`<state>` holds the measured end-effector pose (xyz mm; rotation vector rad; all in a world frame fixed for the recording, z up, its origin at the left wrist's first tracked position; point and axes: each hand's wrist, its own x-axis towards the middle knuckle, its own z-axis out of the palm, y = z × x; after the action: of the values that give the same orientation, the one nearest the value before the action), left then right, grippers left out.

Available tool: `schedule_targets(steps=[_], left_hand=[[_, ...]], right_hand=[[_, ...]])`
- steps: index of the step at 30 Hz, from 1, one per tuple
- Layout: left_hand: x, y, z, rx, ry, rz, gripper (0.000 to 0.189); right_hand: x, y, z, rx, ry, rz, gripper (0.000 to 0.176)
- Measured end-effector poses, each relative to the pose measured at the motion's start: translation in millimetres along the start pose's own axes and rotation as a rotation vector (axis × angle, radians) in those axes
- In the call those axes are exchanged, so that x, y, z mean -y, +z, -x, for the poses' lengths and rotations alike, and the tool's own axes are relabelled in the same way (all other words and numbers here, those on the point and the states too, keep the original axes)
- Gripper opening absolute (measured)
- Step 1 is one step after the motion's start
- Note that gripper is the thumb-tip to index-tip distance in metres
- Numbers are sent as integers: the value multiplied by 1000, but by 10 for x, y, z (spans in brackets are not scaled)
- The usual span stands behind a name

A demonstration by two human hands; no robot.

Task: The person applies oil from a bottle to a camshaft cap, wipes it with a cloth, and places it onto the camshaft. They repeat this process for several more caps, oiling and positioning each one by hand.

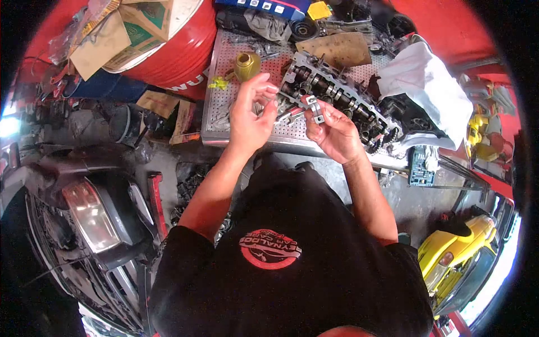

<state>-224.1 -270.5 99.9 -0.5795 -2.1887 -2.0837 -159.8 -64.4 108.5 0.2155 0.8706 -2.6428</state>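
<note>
My right hand (337,132) pinches a small silver arched metal piece with a hole at each end, a camshaft bearing cap (315,110), between thumb and fingers. To its left my left hand (252,117) is raised, fingers loosely curled and apart, with nothing visible in it. Just beyond both hands a cylinder head (337,92) with its camshaft lies slantwise on a perforated metal bench (216,112). Behind my left hand stands an olive-yellow bottle (247,65). A red-handled tool (291,115) lies between the hands, partly hidden.
A white cloth (421,84) covers dark parts at the bench's right. Cardboard (337,49) lies behind the cylinder head. A red drum (185,56) stands left, bearing boxes. A teal tool case (422,165) sits by the front edge. Cars (95,213) flank me.
</note>
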Motion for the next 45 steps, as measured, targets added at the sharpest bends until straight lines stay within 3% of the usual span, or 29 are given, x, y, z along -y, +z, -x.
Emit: schedule_targets(steps=[4, 9, 12, 16, 17, 21, 24, 27, 29, 30, 31, 32, 33, 34, 36, 39, 42, 45], left_hand=[[246, -38, 76, 44, -109, 14, 52], [217, -5, 98, 151, -157, 107, 48], [251, -36, 19, 201, -140, 66, 50], [310, -153, -109, 311, -56, -41, 53], [295, -206, -117, 410, -154, -45, 57], [464, -224, -134, 501, -252, 78, 58], [532, -241, -169, 520, -224, 144, 61], [454, -376, -386, 431, -317, -183, 64], [824, -507, -601, 297, 48, -940, 61], [993, -577, -738, 272, 90, -1053, 50], [955, -614, -924, 429, -172, -1182, 48], [1252, -664, -998, 456, -107, -1275, 44], [1370, -701, -1107, 541, -121, -1262, 39], [1361, -726, -1255, 794, -370, -1206, 35], [1385, -800, -1270, 801, -463, -1201, 34], [1381, -943, -1009, 794, -247, -1218, 35], [1547, -1077, -516, 558, 79, -1190, 35], [1577, -1178, -226, 396, 194, -1106, 32]], right_hand=[[22, 96, -78, -118, 63, 41, 47], [-58, 265, -231, -335, -5, 231, 42], [-117, 237, -294, -341, -111, 831, 42], [-189, 396, -340, -380, -339, 1346, 35], [-190, 393, -351, -375, -346, 1478, 37], [-246, 468, -402, -441, -179, 1608, 48], [-340, 367, -450, -456, -259, 1584, 44], [-323, 384, -510, -548, -304, 1597, 36], [-290, 229, -576, -617, -157, 928, 34], [-268, 162, -579, -640, -83, 594, 35], [-186, 380, -620, -649, -32, 419, 38], [-152, 444, -655, -641, -48, 329, 38], [-104, 465, -676, -603, -36, 254, 38], [-63, 494, -696, -560, -29, 178, 38], [14, 629, -725, -510, -16, 110, 37], [86, 701, -730, -410, -17, 40, 35], [87, 716, -732, -403, -31, 75, 35], [66, 676, -747, -398, -31, 84, 36]])
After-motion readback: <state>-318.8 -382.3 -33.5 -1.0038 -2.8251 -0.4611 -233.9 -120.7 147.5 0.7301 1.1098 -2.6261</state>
